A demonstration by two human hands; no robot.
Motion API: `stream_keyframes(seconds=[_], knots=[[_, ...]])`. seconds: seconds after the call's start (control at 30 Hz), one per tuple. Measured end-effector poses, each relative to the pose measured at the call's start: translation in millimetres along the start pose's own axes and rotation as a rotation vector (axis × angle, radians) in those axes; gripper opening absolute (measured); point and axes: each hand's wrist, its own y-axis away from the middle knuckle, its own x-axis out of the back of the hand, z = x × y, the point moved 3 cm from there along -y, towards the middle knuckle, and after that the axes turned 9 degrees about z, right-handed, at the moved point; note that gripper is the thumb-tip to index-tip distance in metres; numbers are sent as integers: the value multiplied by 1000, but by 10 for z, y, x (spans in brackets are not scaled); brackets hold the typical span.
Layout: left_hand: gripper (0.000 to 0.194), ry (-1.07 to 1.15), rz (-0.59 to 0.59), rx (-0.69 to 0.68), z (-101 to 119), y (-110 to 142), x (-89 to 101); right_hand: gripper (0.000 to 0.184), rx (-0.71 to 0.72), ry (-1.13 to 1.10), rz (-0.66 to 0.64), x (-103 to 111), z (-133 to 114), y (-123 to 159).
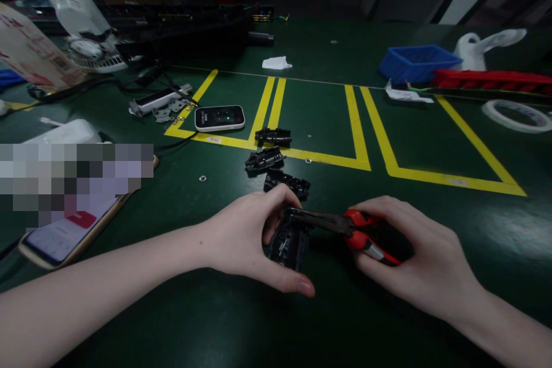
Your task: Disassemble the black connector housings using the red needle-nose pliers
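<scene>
My left hand (259, 241) is closed around a black moulded plastic part (288, 247), thumb along its near side. My right hand (414, 259) grips red-and-black handled needle-nose pliers (360, 236). Their long dark jaws point left and meet the far edge of the part; whether they pinch anything there is too dark to tell. Just beyond my left hand lie more black plastic parts: one close by (287, 183), one behind it (265, 158) and one farther back (273, 137).
Yellow tape (323, 157) marks boxes on the green table. A phone (77, 230) lies at left, near a small white-edged device (219, 118). Small metal rings (202, 178) are scattered about. A blue bin (418, 63), red strip (491, 79) and tape roll (517, 115) sit at right.
</scene>
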Motion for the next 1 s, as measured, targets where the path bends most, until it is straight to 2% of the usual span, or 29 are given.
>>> stream_keyframes(seconds=[0.33, 0.7, 0.87, 1.0], knots=[[66, -15, -7, -1, 14, 2, 7, 35, -19, -15, -1, 7, 12, 20], [66, 22, -17, -64, -28, -13, 13, 36, -28, -15, 10, 9, 11, 45], [73, 13, 16, -74, -54, -16, 10, 32, -106, -40, -58, 19, 24, 19], [75, -25, 15, -122, -49, -14, 23, 33, -112, -59, -100, 36, 34, -15]])
